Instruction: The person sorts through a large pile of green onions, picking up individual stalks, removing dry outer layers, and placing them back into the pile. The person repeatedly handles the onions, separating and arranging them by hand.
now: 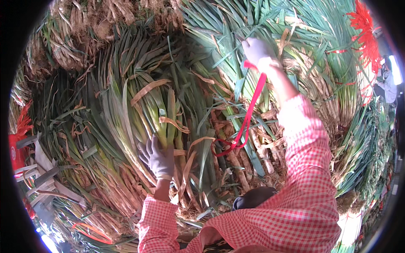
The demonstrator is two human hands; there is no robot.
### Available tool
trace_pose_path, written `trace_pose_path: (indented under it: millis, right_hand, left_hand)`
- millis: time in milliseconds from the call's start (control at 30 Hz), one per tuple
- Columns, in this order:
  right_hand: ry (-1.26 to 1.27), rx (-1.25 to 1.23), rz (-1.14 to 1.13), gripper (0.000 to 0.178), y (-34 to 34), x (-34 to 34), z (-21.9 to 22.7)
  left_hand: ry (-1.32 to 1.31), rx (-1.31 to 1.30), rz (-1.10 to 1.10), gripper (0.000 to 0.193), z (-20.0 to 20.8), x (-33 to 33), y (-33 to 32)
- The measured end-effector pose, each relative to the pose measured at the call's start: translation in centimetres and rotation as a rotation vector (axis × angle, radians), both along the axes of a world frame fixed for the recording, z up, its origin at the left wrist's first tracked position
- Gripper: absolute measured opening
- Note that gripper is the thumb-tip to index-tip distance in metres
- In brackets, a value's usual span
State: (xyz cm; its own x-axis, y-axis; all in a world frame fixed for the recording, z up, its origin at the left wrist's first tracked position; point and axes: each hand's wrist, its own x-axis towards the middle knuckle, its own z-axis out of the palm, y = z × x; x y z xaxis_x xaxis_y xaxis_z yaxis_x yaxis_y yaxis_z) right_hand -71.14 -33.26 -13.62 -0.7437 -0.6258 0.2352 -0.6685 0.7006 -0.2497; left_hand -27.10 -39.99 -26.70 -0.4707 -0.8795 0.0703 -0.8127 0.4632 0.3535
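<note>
My left hand, in a pale grey glove, lies with its fingers spread on a pile of long green onions, where the green leaves meet the pale stalks. To the far right, my right hand, gloved the same way, is closed over the green leaves of another pile of onions. A thin dark tip shows beside its fingers; what it holds I cannot make out. A red strap hangs from near my right wrist and curves down over the onions between my hands.
Onions with hairy roots are stacked at the far left. Red-orange plastic twine hangs at the far right. A red container and grey strips stand at the left edge. A dark rounded thing is near my body.
</note>
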Motion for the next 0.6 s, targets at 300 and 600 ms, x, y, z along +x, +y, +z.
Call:
trace_pose_path:
  millis: [300, 600]
  right_hand:
    - [-0.123, 0.375, -0.166, 0.032, -9.8, -6.6, -5.5]
    - [0.275, -0.284, -0.086, 0.036, -6.3, -8.0, -9.7]
  left_hand:
    - [-0.128, -0.039, 0.052, 0.075, -0.1, -0.8, 0.2]
    - [-0.067, -0.089, 0.05, 0.071, -1.0, -1.1, -0.1]
